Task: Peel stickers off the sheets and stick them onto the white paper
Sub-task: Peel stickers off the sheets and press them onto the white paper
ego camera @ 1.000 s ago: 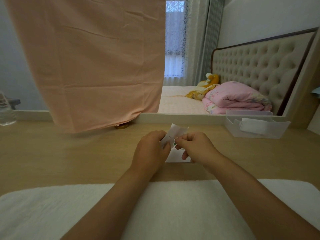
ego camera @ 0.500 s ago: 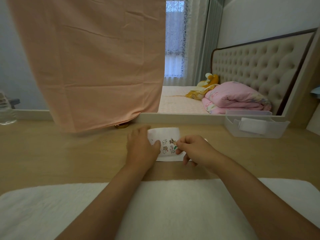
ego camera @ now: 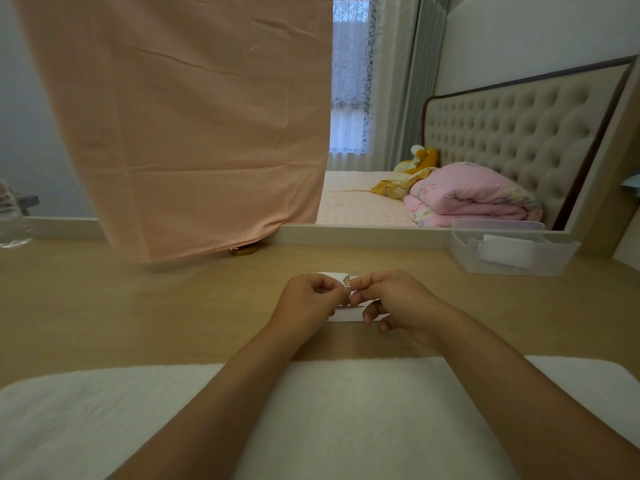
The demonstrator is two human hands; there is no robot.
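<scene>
My left hand (ego camera: 308, 303) and my right hand (ego camera: 394, 303) meet fingertip to fingertip above the wooden desk (ego camera: 138, 306). Between them they pinch a small sticker (ego camera: 346, 280) with a brownish picture. White paper (ego camera: 343, 315) lies flat on the desk under the hands and is mostly hidden by them. A thin white edge (ego camera: 329, 274) shows beyond my left knuckles. I cannot tell whether it belongs to the sticker sheet or to the paper.
A white towel (ego camera: 104, 417) covers the desk's near edge under my forearms. A clear plastic tray (ego camera: 512, 254) stands at the back right, a water bottle (ego camera: 10, 220) at the far left. A peach cloth (ego camera: 180, 133) hangs over the mirror, with a gold lid (ego camera: 243, 251) below it.
My left hand has lifted off the sticker sheet it pressed flat and curled up to meet my right fingertips. The sheet's pictures are now hidden behind the hands.
</scene>
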